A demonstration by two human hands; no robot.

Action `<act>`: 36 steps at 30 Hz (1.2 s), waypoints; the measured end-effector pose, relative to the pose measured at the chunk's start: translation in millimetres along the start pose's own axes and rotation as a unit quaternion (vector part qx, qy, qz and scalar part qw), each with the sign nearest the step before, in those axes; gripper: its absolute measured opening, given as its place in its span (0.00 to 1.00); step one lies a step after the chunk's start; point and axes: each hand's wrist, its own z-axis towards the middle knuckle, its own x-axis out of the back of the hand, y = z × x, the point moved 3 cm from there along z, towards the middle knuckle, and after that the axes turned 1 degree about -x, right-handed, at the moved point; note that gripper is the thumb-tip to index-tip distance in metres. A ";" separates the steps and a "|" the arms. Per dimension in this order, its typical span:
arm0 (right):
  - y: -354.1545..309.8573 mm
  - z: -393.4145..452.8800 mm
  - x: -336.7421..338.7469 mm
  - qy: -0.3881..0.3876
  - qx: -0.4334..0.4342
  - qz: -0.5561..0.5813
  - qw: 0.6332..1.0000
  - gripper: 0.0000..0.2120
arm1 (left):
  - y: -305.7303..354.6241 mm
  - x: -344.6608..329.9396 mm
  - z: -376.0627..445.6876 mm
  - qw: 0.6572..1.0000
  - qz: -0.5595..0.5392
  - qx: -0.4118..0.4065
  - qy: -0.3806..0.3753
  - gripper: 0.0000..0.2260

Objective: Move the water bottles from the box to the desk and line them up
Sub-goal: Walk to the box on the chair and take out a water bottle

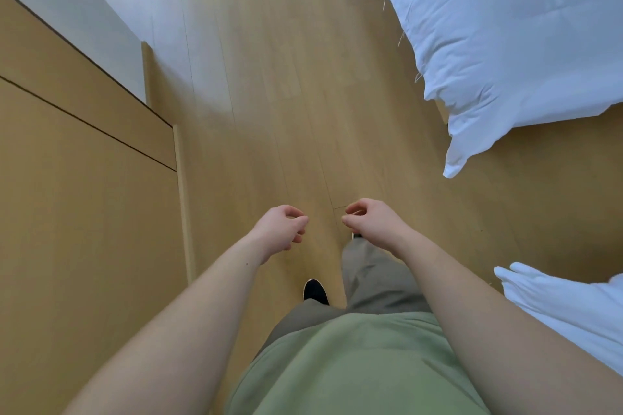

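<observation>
Standing on a strip of bare wooden floor (269, 77), the person has a wooden cabinet (84, 178) close on the left and white bedding (522, 44) on the right. The left hand (281, 229) and right hand (369, 221) hang loosely curled, both empty. No bottles, box or desk in sight.
</observation>
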 end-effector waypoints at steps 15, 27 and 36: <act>-137.6 174.3 164.4 -0.047 0.036 -0.034 0.998 0.13 | 203.4 55.2 135.0 0.999 -0.019 0.003 0.050 0.11; -210.1 277.7 236.7 -0.050 0.002 -0.013 0.999 0.12 | 315.3 105.8 225.8 0.999 -0.043 0.009 0.024 0.10; -334.6 387.4 262.1 -0.041 0.008 -0.048 0.998 0.12 | 393.3 223.7 329.6 0.998 -0.060 0.001 0.032 0.10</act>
